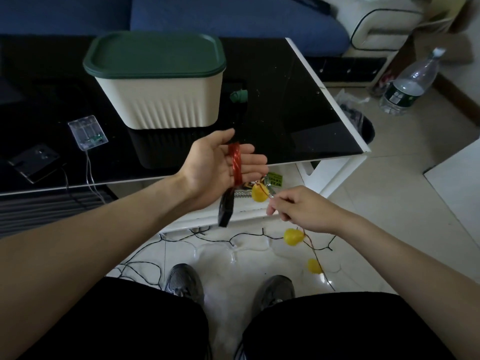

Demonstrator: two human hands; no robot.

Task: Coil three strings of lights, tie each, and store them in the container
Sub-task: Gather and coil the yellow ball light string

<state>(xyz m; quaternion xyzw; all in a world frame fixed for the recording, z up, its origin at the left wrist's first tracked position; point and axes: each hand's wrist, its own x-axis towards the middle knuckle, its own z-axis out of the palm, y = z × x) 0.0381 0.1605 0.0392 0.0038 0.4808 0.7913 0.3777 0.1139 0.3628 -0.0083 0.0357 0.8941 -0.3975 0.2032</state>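
My left hand [220, 162] is held palm up in front of the table, fingers straight, with red wire [235, 162] of a light string wound around them. A black battery box [226, 209] hangs below that hand. My right hand [298, 206] pinches the same string lower right, beside a yellow bulb [259, 192]. More yellow bulbs [293, 236] trail down to the floor. The cream container [166, 100] with a dark green lid [155, 53] stands shut on the black table [285, 113]. A clear battery box [87, 132] with thin wire lies on the table's left.
A dark wire string [207, 239] lies tangled on the tiled floor by my shoes [184, 281]. A small green item [239, 96] sits right of the container. A plastic bottle [413, 81] stands on the floor at right. A blue sofa [233, 19] is behind the table.
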